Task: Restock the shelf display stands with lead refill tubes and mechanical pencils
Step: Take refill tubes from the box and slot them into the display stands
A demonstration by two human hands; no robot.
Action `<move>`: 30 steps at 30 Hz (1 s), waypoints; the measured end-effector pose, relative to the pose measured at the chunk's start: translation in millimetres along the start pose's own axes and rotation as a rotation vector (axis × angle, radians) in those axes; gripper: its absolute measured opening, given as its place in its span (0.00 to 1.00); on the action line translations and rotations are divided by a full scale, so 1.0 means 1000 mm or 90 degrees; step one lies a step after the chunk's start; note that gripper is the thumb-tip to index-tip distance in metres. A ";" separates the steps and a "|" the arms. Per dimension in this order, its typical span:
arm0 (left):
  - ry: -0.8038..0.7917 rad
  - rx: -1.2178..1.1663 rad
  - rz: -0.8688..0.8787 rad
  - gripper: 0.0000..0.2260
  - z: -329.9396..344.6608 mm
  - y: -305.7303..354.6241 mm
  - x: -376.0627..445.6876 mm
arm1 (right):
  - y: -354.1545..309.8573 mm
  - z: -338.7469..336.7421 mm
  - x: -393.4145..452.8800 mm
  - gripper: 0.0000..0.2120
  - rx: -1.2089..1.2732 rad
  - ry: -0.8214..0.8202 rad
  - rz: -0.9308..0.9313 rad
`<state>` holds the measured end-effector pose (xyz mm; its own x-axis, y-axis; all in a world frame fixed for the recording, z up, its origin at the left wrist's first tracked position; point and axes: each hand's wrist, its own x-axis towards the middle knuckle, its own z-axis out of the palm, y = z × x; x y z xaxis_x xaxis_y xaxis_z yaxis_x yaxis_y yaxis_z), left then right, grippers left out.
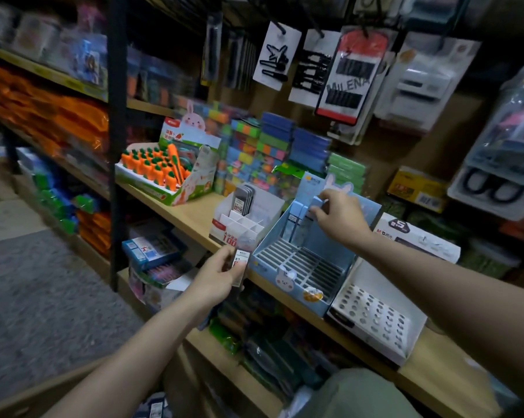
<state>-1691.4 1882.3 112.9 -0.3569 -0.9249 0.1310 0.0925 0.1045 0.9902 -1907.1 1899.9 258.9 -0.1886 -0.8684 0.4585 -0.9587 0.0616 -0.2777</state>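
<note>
My left hand (221, 276) grips a small stack of lead refill tubes (242, 264) with white labels, just in front of the shelf edge. My right hand (339, 215) pinches a light blue refill tube (316, 203) at the back row of the blue rabbit display stand (287, 279), whose slotted front rows hold nothing. A couple of blue tubes (295, 218) stand in its back row. To the left, a white display stand (224, 229) with dividers holds a few dark refill tubes (244, 197) at its rear.
A white stand with round holes (372, 316) sits right of the blue one on the wooden shelf (191, 218). A carrot-pen box (164, 173) stands left, coloured sticky-note stacks (263, 152) behind. Hair-clip cards (277, 55) hang above. A black upright post (117, 146) stands at left.
</note>
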 end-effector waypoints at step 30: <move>0.043 -0.141 -0.034 0.10 0.001 0.008 -0.002 | -0.001 0.052 0.006 0.18 -0.031 0.038 -0.039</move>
<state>-1690.6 1885.2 120.6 -0.3041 -0.9503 0.0673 0.2796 -0.0215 0.9599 -1896.0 1868.7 218.0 -0.1410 -0.8401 0.5238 -0.9777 0.0349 -0.2072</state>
